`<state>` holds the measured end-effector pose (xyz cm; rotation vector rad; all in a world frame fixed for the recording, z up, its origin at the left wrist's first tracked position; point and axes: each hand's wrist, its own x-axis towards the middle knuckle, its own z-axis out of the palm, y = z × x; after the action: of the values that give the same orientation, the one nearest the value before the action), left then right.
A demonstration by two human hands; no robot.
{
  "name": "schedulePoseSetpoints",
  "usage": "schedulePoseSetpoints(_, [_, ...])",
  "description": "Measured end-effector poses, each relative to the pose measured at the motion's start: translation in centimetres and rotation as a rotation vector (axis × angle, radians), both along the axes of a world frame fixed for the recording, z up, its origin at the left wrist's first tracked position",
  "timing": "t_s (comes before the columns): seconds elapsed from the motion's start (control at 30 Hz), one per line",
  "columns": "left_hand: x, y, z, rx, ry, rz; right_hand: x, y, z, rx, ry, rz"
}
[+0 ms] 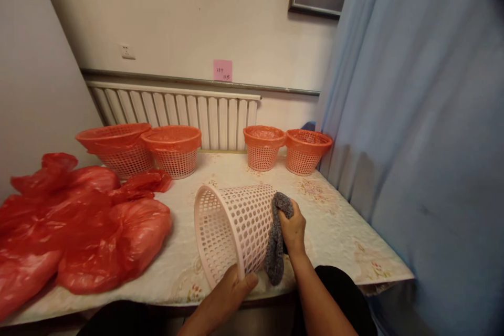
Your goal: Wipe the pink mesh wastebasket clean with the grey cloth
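A pale pink perforated plastic wastebasket (252, 220) lies tipped on its side near the table's front edge, its open mouth facing left. My left hand (230, 291) grips the lower part of its rim, thumb on the outside. At the basket's base, my right hand (293, 226) is closed on a dark grey cloth (274, 257), which hangs down along the bottom end. The cloth touches the basket there. Part of the right hand's fingers is hidden behind the cloth.
Red-lined wastebaskets stand along the back: two at left (177, 163), two at right (262, 158). Several filled red plastic bags (114, 241) cover the left side of the flowered tablecloth (334, 241). A blue curtain (413, 142) borders the right; a radiator (212, 115) is behind.
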<state>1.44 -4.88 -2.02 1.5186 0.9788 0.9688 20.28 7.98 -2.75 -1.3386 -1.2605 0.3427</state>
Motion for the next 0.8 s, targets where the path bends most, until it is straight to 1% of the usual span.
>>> schedulePoseSetpoints(0.1, [0.3,0.2,0.6,0.023,-0.036,-0.002,0.1,0.2,-0.4,0.005,0.024,-0.030])
schedulePoseSetpoints(0.17, [0.5,0.6,1.1,0.017,-0.113,0.040,0.0,0.1,-0.6,0.023,0.024,-0.034])
schedulePoseSetpoints(0.3, [0.7,1.6,2.5,-0.125,-0.365,0.146,-0.3,-0.1,-0.9,0.025,0.011,-0.039])
schedulePoseSetpoints(0.37, [0.8,1.9,3.1,-0.198,-0.490,0.155,-0.4,-0.1,-1.1,0.026,0.000,-0.031])
schedulePoseSetpoints(0.43, [0.8,2.1,3.3,-0.235,-0.556,0.147,-0.4,-0.1,-1.3,0.024,-0.011,-0.023])
schedulePoseSetpoints(0.53, [0.5,2.2,2.9,-0.226,-0.514,0.122,-0.5,-0.1,-1.6,0.020,-0.022,-0.019])
schedulePoseSetpoints(0.7, [-0.1,2.2,1.7,-0.108,-0.367,0.089,-0.5,-0.1,-2.2,0.052,-0.027,-0.009])
schedulePoseSetpoints(0.8, [-0.2,2.0,1.4,-0.075,-0.283,0.085,-0.5,-0.1,-2.5,0.063,-0.020,0.005])
